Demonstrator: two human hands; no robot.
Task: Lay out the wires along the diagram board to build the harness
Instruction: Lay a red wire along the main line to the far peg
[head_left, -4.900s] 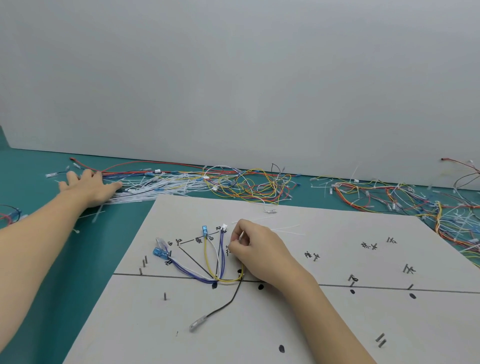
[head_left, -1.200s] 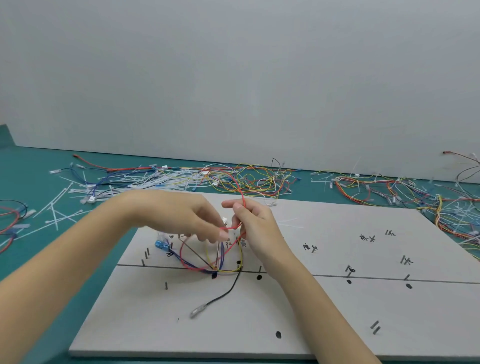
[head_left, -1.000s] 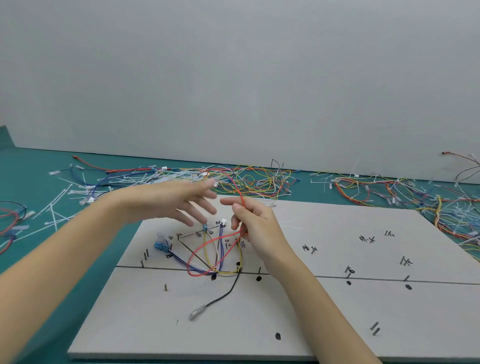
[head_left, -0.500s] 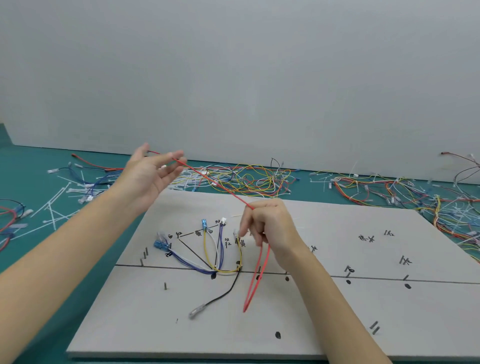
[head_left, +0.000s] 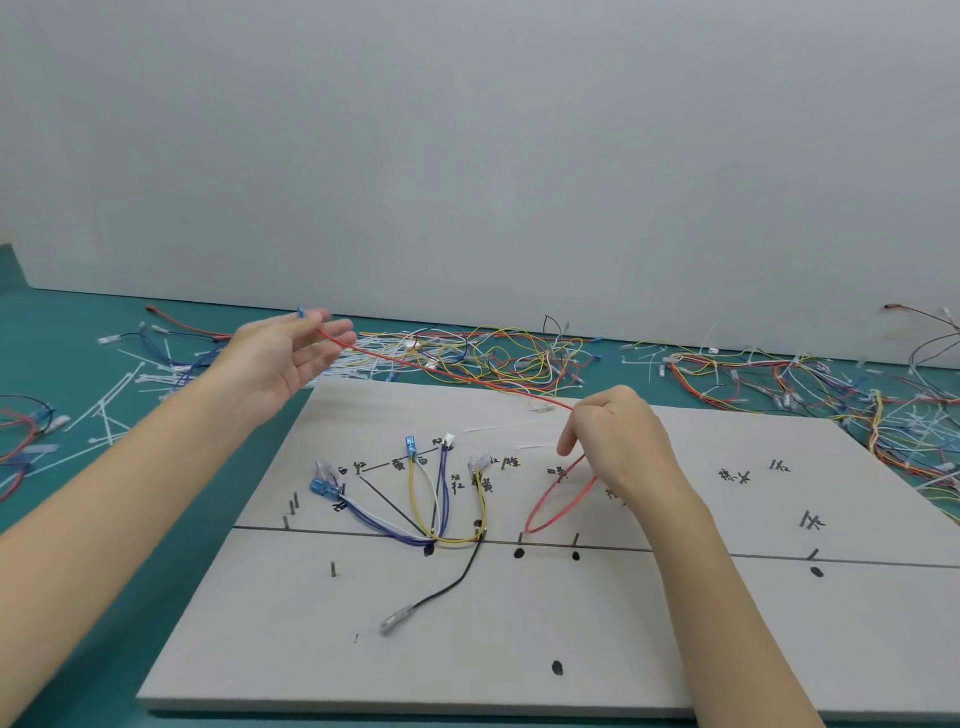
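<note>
The grey diagram board (head_left: 519, 629) lies in front of me with drawn lines, labels and metal pins. Yellow (head_left: 413, 499), purple (head_left: 384, 530) and white wires curve from blue terminals to a junction on its left half, and a black wire (head_left: 457, 577) trails toward me. A red wire (head_left: 447, 374) stretches taut between my hands. My left hand (head_left: 280, 358) is raised beyond the board's far left corner, palm up and fingers straight, with the wire's blue-tipped end across its fingertips. My right hand (head_left: 618, 447) grips the wire over the board's middle, and a red loop (head_left: 550, 514) hangs below it.
A tangle of yellow, red and white wires (head_left: 493, 358) lies along the wall behind the board. Another wire heap (head_left: 831, 405) spreads at the right. White cable ties (head_left: 119, 405) and a few red and blue wires (head_left: 21, 431) lie on the green table at left.
My left hand let go near the board, swung up and left, and drew the red wire out straight. My right hand shifted right, and the hanging red loop got shorter.
</note>
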